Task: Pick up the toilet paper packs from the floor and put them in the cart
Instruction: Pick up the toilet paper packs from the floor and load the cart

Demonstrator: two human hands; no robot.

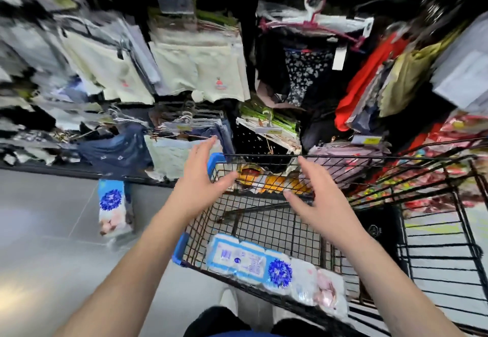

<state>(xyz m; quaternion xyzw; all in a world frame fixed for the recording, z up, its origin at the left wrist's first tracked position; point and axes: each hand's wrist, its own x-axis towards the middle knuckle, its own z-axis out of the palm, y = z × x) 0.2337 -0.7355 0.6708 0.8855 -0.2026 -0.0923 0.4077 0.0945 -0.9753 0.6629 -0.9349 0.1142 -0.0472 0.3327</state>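
Observation:
One toilet paper pack [274, 273], white and light blue with a dark blue flower print, lies inside the black wire cart [433, 262] against its near wall. A second pack [113, 206] of the same kind stands on the grey floor left of the cart, below the clothes shelf. My left hand [202, 180] and my right hand [317, 198] hover above the cart basket, palms facing each other, fingers spread and holding nothing. Both are well above the pack in the cart.
Racks of hanging clothes [200, 69] fill the wall ahead, close to the cart's far rim. Orange and yellow packets [272, 182] lie at the cart's far end. Red packaged goods [449, 172] sit to the right. Grey floor [47, 231] spreads to the left.

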